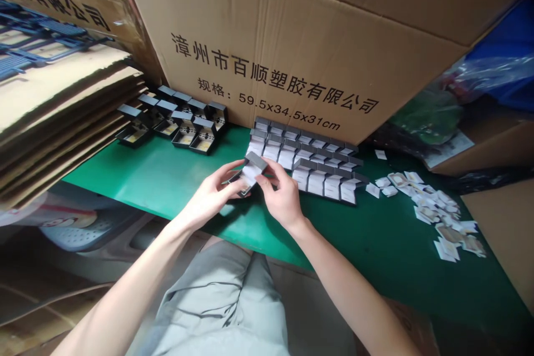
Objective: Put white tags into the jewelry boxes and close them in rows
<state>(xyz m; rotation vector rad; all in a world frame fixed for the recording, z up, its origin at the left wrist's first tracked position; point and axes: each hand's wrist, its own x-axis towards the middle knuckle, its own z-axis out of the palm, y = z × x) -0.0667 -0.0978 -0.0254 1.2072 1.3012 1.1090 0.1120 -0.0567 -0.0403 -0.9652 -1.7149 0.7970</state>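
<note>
Head view: left hand (220,184) and right hand (278,188) are grasping an open dark case (255,163) between them, above the counter (150,178). White-lined cases (287,154) are standing just beyond the right hand; black cases (182,118) are sitting beyond the left.

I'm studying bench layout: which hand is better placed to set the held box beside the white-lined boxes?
Probably the right hand: it grips the held box on the side nearest the white-lined boxes. The left hand holds the opposite side, farther from their front row.
</note>
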